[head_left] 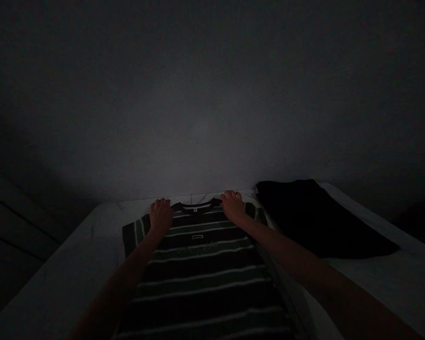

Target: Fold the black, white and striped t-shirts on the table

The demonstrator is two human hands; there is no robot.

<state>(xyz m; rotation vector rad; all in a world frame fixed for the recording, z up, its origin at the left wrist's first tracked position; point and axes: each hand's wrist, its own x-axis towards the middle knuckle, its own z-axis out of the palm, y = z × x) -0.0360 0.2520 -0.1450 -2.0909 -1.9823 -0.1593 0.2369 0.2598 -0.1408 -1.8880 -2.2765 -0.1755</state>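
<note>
A dark striped T-shirt (198, 269) with green bands and thin white lines lies spread flat, its collar away from me. A small box-shaped print sits on its chest, and a pale label shows inside the neck. My left hand (161, 216) grips the shoulder left of the collar, fingers curled at the cloth's far edge. On the other shoulder, my right hand (233, 206) is closed in the same way, close beside the collar. Both forearms reach over the shirt, and its lower end runs out of the bottom of the view.
A folded black garment (322, 219) lies to the right of the shirt. Both rest on a pale, marble-patterned table (81, 255) whose far edge meets a grey wall (198, 118). Dark panels (17, 226) stand at the left. The light is very dim.
</note>
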